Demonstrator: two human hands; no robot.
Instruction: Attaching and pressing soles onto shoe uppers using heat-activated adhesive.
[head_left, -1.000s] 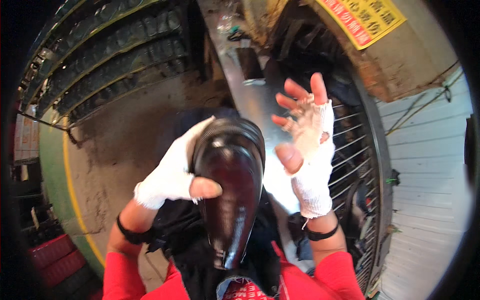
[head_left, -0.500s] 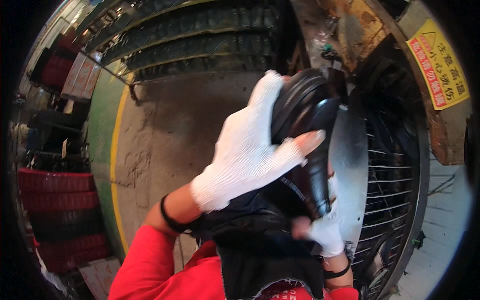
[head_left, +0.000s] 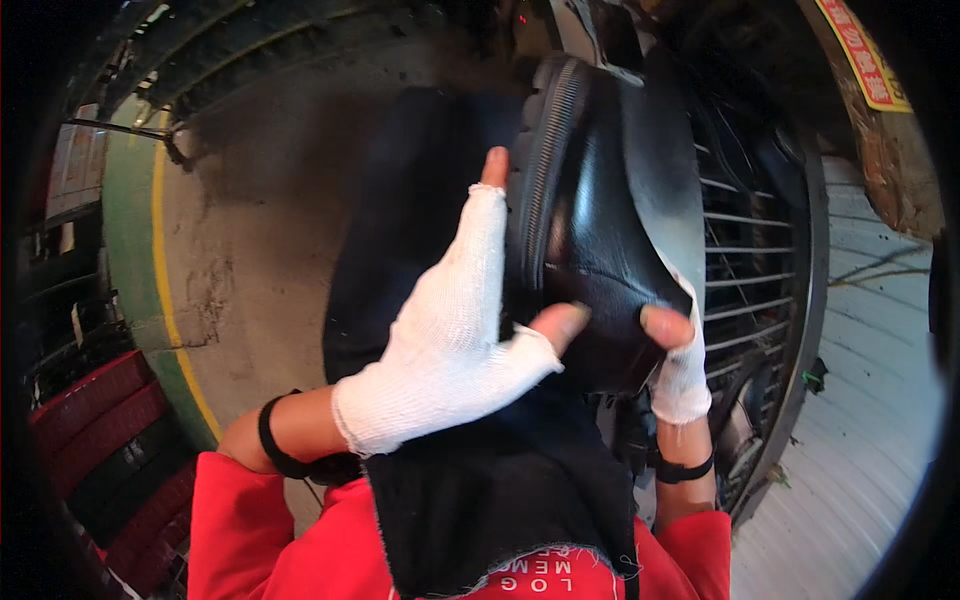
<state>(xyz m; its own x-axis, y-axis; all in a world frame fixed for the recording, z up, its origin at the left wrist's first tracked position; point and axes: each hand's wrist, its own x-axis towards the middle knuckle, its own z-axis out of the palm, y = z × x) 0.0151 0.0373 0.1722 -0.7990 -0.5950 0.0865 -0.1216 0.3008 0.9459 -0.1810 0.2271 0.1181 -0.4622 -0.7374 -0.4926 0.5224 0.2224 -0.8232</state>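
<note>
A glossy black leather shoe (head_left: 595, 220) is in front of me, toe pointing away and its ridged, stitched sole edge facing left. My left hand (head_left: 440, 330), in a white knit glove with bare fingertips, grips the shoe from the left. Its thumb presses on the leather and one fingertip shows beside the sole; the other fingers are hidden. From the right, my right hand (head_left: 683, 370), gloved the same way, holds the heel end with its thumb on the upper. Its other fingers lie behind the shoe. Black cloth (head_left: 490, 490) covers my front.
Right of the shoe is a smooth grey metal surface (head_left: 685, 220), then a rack of metal bars (head_left: 750, 280) with dark footwear. Racks of dark items (head_left: 280, 30) stand at the far left. Red and black stacked items (head_left: 105, 430) are at the left, beyond a yellow floor line (head_left: 165, 280).
The shoe has turned and come closer, so its upper and stitched sole edge now show. My left hand has moved down and left; my right hand's thumb has come up onto the leather.
</note>
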